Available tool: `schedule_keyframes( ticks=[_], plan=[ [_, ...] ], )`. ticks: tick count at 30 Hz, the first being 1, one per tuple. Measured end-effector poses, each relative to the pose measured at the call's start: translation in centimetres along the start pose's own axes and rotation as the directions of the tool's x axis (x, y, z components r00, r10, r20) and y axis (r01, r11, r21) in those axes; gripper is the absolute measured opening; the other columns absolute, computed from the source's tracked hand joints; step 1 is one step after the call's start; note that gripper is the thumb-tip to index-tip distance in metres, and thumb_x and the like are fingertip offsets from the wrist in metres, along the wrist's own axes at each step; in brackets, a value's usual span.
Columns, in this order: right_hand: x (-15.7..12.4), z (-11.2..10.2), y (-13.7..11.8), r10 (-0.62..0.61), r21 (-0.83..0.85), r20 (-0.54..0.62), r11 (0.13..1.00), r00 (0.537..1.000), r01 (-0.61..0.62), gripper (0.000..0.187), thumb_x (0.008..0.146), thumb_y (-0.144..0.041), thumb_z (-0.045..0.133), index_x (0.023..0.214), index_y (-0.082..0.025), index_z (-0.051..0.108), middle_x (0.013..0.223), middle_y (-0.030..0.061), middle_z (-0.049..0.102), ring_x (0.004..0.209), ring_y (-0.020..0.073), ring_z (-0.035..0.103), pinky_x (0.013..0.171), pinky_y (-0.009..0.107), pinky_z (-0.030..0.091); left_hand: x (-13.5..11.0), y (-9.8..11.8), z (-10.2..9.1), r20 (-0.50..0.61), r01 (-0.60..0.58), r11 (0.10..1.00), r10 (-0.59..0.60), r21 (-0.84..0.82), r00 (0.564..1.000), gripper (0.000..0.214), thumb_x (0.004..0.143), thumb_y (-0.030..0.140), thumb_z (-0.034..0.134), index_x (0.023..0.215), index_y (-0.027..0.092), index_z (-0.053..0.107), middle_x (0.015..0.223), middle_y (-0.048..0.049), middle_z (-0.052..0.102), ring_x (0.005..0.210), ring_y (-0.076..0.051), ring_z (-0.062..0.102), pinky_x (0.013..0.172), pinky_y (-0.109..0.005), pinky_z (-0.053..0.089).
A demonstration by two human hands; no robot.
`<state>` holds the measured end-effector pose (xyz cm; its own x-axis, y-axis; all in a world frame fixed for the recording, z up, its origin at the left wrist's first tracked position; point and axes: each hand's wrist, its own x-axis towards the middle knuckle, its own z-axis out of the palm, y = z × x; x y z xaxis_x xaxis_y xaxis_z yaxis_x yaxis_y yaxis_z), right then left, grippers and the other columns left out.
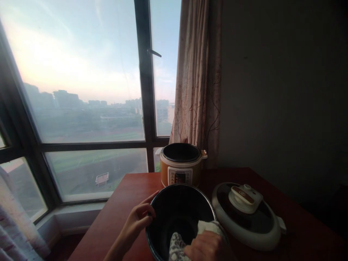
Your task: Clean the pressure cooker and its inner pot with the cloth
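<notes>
A black inner pot (174, 203) is tilted toward me at the front of the table, its dark inside showing. My left hand (138, 219) grips its left rim, thumb inside and fingers round the outside. My right hand (205, 246) is closed on a cloth (209, 227), pale in one part and grey-patterned in another, at the pot's right rim. Part of the cloth hangs into the pot. Behind the pot stands the pressure cooker body (165, 168), open at the top, with a control panel in front. The cooker lid (244, 232) lies to the right.
The reddish-brown table (108, 217) carries all of these. Beyond it are a large window (92, 108) with a dark frame and a patterned curtain (190, 72). A dark wall (272, 90) stands at the right. Another curtain (19, 221) hangs at the lower left.
</notes>
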<state>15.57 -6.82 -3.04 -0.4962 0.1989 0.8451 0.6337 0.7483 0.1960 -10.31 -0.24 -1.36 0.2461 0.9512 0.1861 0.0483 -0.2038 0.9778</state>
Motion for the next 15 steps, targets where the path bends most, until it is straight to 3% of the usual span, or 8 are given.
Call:
schedule_keyframes(
  ticks=[4,8,11,15],
  plan=[
    [-0.8,0.8,0.6,0.048,0.037,-0.066,0.998,0.997,-0.046,0.04,0.095,-0.006,0.033,0.066,-0.022,0.055,0.048,-0.0042,0.046,0.045,0.0125,0.041,0.053,0.032,0.023,0.8,-0.5,0.1,0.016,-0.011,0.994,0.013,-0.107,1.0,0.005,0.065,0.022,0.065,0.064,0.019,0.068,0.143,-0.0119,0.062,0.126,-0.038,0.058,0.094,-0.041,0.049],
    [-1.0,1.6,0.2,0.106,0.003,-0.151,0.994,0.983,-0.107,0.039,0.091,-0.003,0.034,0.061,-0.022,0.05,0.047,-0.0041,0.042,0.044,0.0127,0.038,0.054,0.033,0.022,0.0,-1.2,1.5,-0.185,0.002,0.984,-0.035,-0.175,0.982,0.018,0.074,0.037,0.069,0.069,0.02,0.065,0.115,-0.0102,0.076,0.1,-0.035,0.07,0.085,-0.042,0.054],
    [-0.9,1.1,0.1,0.08,-0.014,-0.048,0.997,0.996,-0.081,0.034,0.087,-0.002,0.036,0.062,-0.022,0.049,0.05,-0.0046,0.046,0.046,0.0116,0.042,0.055,0.031,0.024,-1.4,-1.3,2.6,-0.36,-0.022,0.998,-0.001,-0.058,0.933,0.027,0.078,0.048,0.068,0.073,0.021,0.069,0.114,-0.0125,0.075,0.11,-0.037,0.067,0.094,-0.046,0.054],
    [-0.1,0.7,-0.3,0.092,-0.077,-0.06,0.992,0.994,-0.096,0.032,0.082,0.001,0.039,0.062,-0.022,0.048,0.048,-0.0052,0.047,0.045,0.0113,0.043,0.054,0.031,0.024,-3.9,-2.0,4.5,-0.401,-0.043,0.984,0.112,0.175,0.909,0.026,0.081,0.046,0.066,0.081,0.022,0.073,0.125,-0.0163,0.069,0.13,-0.039,0.056,0.105,-0.05,0.048]
  ],
)
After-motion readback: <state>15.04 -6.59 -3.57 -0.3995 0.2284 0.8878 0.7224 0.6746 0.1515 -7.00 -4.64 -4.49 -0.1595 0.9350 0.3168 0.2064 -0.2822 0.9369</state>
